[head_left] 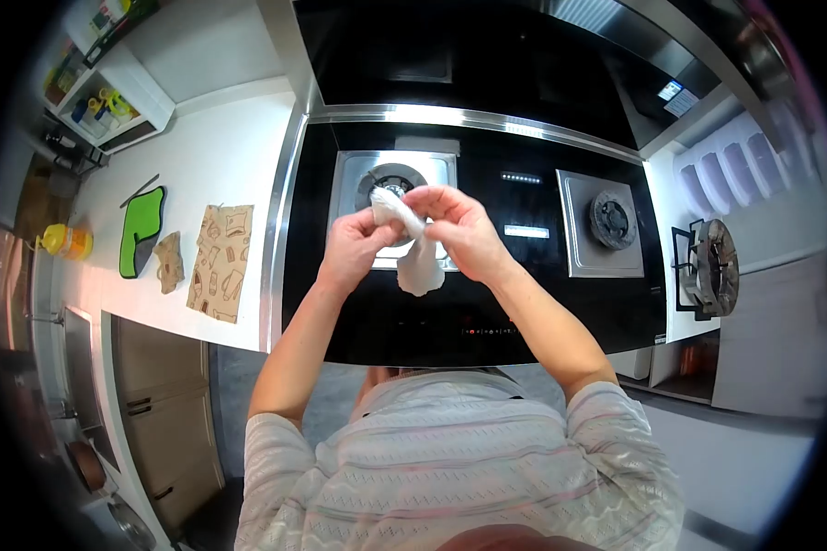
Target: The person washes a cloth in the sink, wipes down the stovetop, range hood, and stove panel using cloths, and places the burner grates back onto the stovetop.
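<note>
Left hand (pixel 354 250), right hand (pixel 465 231): fingers (pixel 432 196) gripping white cloth (pixel 420 268)

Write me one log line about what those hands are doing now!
left hand: holding white cloth or tissue | right hand: holding it too | place: over left burner

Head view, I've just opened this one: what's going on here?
A person stands at a black cooktop, both hands on a crumpled white cloth, or perhaps paper. The left hand grips it and the right hand pinches it from the other side, with one end hanging down. It is held up in front of the left burner. The right burner is untouched. A patterned sheet lies on the counter to the left.
</note>
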### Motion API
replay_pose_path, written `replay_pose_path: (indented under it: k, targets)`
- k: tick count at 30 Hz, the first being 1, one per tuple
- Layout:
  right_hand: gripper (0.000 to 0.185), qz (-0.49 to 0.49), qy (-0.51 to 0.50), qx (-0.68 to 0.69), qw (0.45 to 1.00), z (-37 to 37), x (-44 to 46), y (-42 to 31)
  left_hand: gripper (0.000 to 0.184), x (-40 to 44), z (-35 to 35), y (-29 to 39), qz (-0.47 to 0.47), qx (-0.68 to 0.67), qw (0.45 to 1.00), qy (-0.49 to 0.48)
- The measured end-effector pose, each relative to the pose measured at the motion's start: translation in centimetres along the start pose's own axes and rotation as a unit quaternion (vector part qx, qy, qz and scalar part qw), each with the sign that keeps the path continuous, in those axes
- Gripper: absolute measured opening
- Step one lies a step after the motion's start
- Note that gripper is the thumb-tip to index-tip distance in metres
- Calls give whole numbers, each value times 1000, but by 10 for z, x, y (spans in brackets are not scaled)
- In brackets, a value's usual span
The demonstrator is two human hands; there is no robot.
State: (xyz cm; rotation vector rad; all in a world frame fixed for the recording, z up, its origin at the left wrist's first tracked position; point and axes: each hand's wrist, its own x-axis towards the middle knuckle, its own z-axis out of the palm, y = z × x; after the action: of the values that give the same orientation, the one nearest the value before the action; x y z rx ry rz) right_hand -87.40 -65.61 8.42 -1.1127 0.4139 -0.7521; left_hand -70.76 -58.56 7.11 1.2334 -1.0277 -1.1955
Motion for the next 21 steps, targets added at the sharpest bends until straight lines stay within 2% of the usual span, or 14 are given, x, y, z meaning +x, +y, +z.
replay_pose_path:
  k: [1,2,4,5,8,9,12,13,14,16,17,19,20,21]
  targets:
    - [41,19,-8,-5,1000,-1,-5,0,14,-2,3,-1,22,31,999,8]
    - [42,49,-37,-61,996,-5,-11,-3,13,-3,3,1,32,75,997,4]
    - [41,69,-61,-83,992,-12,-18,2,12,-5,5,7,53,160,986,-4]
    - [35,75,-62,-128,987,-16,-22,1,11,-4,9,13,80,158,984,3]
    - [23,116,-15,-167,979,-24,-30,-2,11,-5,15,29,80,172,981,-39]
    - [12,65,5,-166,984,-25,-32,-3,11,-3,14,25,76,146,985,-53]
    - [10,-81,25,-284,955,-31,-35,-18,11,3,15,18,112,69,990,-42]
    - [8,-91,45,-243,965,-33,-34,-21,10,4,14,18,107,45,992,-50]
    - [7,-60,68,-140,986,-33,-36,-27,8,4,15,19,105,44,992,-54]
    - [7,-35,85,-78,993,-42,-34,-31,8,3,19,25,101,43,992,-62]
    - [8,-4,94,-57,994,-42,-36,-33,8,3,12,17,41,-8,994,-99]
    - [8,31,114,-12,993,-46,-36,-25,11,8,15,12,21,-82,986,-141]
    - [8,50,123,11,991,-47,-35,-22,14,10,18,10,11,-119,980,-161]
    - [8,63,135,51,988,-43,-35,-23,36,8,34,23,-2,-128,978,-163]
